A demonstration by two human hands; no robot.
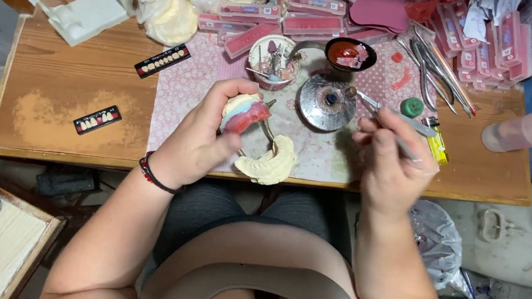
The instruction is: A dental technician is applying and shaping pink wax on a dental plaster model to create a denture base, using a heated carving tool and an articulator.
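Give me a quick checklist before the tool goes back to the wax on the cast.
1. Left hand grips the cast: ok.
2. Right hand holds the tool: ok.
3. Tool tip near the burner: ok.
4. Burner lit: cannot tell.
5. Wax in the spoon: ok.
6. Second cast well back from the table edge: not ok, it sits at the front edge.
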